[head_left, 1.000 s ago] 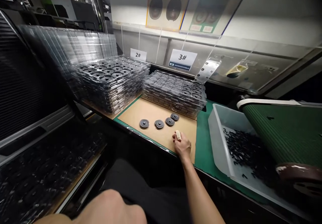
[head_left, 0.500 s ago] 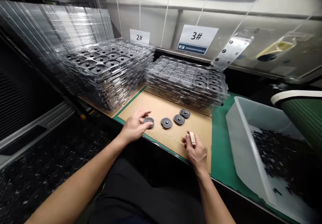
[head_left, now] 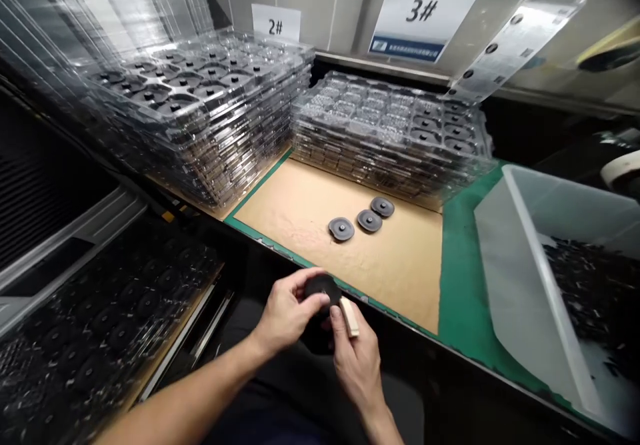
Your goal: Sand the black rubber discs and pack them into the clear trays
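Observation:
My left hand grips a round black disc by its edge, in front of the table edge. Against the disc's right side, my right hand is closed on a small pale block. Three dark discs with small centre studs lie on the brown board: one on the left, one in the middle and one farther back. The last two touch or nearly touch.
Clear trays with dark discs are stacked at the left and back. A translucent bin of small black pieces stands right on the green mat. Another disc tray lies lower left.
My left hand has picked up the leftmost disc and brought it toward my body. My right hand has moved left to meet it with the pale block. The view has shifted closer and lower.

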`<control>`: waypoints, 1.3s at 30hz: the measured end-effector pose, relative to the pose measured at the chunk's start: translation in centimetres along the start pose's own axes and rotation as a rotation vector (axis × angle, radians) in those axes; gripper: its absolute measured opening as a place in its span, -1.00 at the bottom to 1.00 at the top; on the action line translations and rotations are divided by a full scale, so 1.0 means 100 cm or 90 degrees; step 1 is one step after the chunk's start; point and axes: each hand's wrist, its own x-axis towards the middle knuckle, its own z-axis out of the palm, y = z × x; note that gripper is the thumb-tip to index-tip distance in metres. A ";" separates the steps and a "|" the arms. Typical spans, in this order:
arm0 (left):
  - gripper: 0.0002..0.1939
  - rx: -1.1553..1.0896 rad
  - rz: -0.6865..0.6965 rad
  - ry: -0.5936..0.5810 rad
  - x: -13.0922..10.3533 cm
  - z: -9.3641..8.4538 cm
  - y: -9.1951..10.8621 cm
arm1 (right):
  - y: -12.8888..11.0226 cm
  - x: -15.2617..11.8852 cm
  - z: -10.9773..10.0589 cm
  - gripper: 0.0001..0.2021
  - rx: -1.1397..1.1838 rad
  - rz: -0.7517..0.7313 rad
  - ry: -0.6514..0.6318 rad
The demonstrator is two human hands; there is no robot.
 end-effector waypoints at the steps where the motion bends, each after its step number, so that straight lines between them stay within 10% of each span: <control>1: -0.52 -0.055 -0.052 -0.011 -0.017 0.003 -0.003 | 0.001 -0.013 0.006 -0.61 0.078 0.090 -0.014; 5: -0.49 -0.097 -0.096 -0.055 -0.065 -0.009 -0.011 | 0.001 -0.043 0.014 -0.54 0.346 0.324 -0.069; 12: -0.35 -0.298 -0.202 -0.172 -0.075 -0.036 -0.017 | -0.015 -0.054 0.012 -0.52 0.450 0.429 -0.235; 24: -0.52 -0.513 -0.274 0.007 -0.081 -0.025 0.006 | -0.024 -0.045 -0.026 -0.75 -0.114 0.008 -0.106; 39: -0.40 -0.469 -0.243 0.003 -0.086 -0.022 0.016 | -0.070 -0.046 -0.027 -0.81 -0.173 -0.218 -0.168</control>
